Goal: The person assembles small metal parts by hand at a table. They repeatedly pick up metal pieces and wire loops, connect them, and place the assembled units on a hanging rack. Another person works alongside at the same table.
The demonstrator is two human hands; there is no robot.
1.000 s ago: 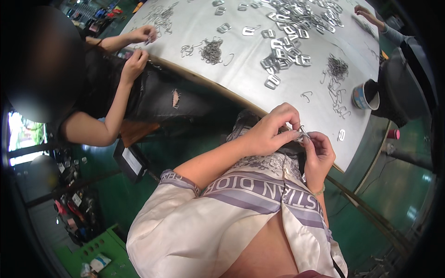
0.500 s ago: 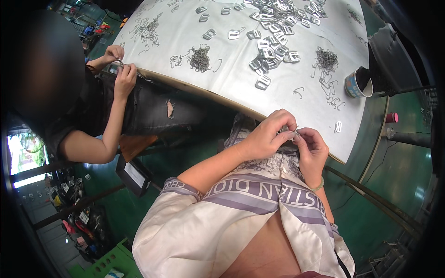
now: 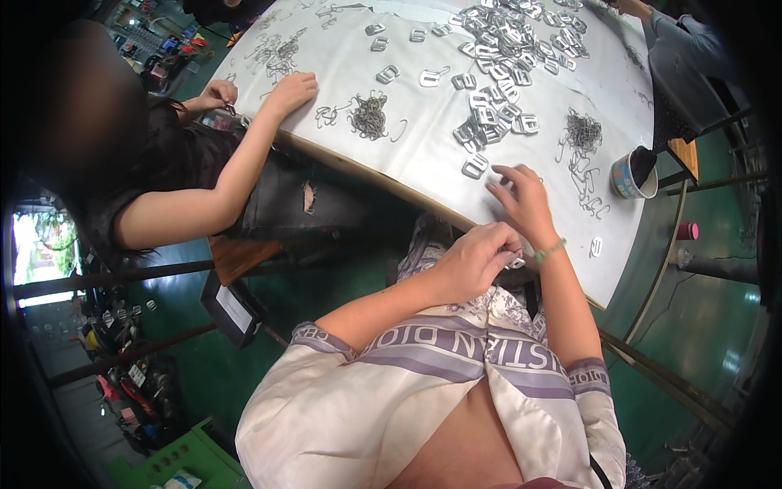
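Head view, and from where I'm standing the person's left hand (image 3: 476, 262) is pinching a small silver piece (image 3: 515, 262) just off the near edge of the white tabletop (image 3: 423, 155), the fingers covering most of it. The right hand (image 3: 521, 200) is reaching in over that edge, thumb and fingers parted and curving, its fingertips hovering just beside a loose buckle (image 3: 475, 166); whether they are touching it, I can't tell. Beyond that buckle, a heap of buckles (image 3: 495, 73) is spreading toward the far edge. One dark pile of hooks (image 3: 369, 118) is lying to the left, near the near edge, and another hook pile (image 3: 584, 130) is trailing down toward the right edge, where a patterned cup (image 3: 623, 179) is standing. A single buckle (image 3: 596, 246) is resting near the near right corner. Farther left along the near edge, a co-worker (image 3: 187, 212) is sitting, one hand resting on the tabletop.
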